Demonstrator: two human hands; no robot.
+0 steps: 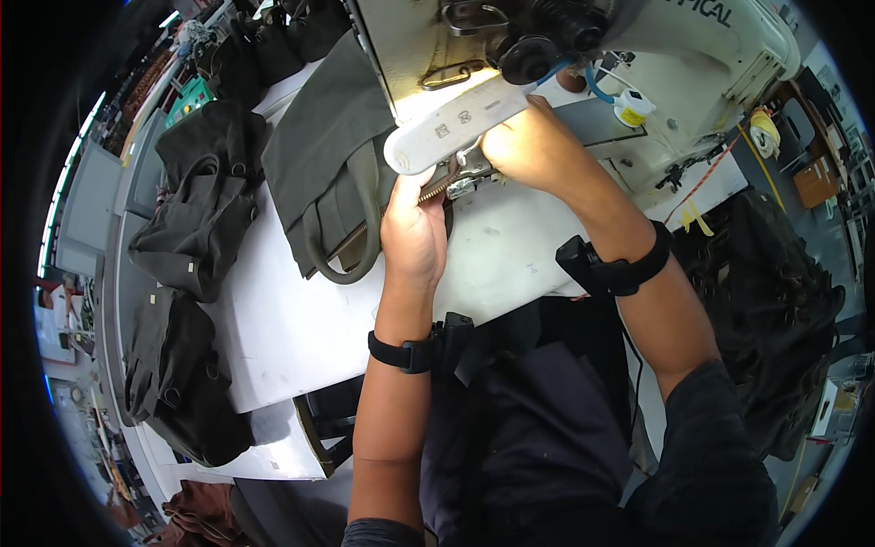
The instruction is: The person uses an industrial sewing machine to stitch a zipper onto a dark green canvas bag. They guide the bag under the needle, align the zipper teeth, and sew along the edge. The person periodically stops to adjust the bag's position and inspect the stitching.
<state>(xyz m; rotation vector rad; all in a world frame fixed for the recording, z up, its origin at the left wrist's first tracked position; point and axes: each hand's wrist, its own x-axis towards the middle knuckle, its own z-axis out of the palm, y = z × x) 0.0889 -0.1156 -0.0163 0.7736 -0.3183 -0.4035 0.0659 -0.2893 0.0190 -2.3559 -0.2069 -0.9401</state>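
Olive bag (333, 164), upper centre of frame, lies on the white counter (301, 319), one edge fed under the sewing machine (583, 55). Left hand (415, 232), fingers pinched on the bag's zipper edge (437, 187) beneath the machine's lamp (451, 123). Right hand (533, 146) presses beside the needle; its fingers hidden, cannot tell their state. Dark finished bags (196, 210) stacked at frame left.

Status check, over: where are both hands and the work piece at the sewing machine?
Left hand gripping the zipper piece below the machine head. Right hand pressing at the needle area. Olive bag lying left on the table. Needle hidden.
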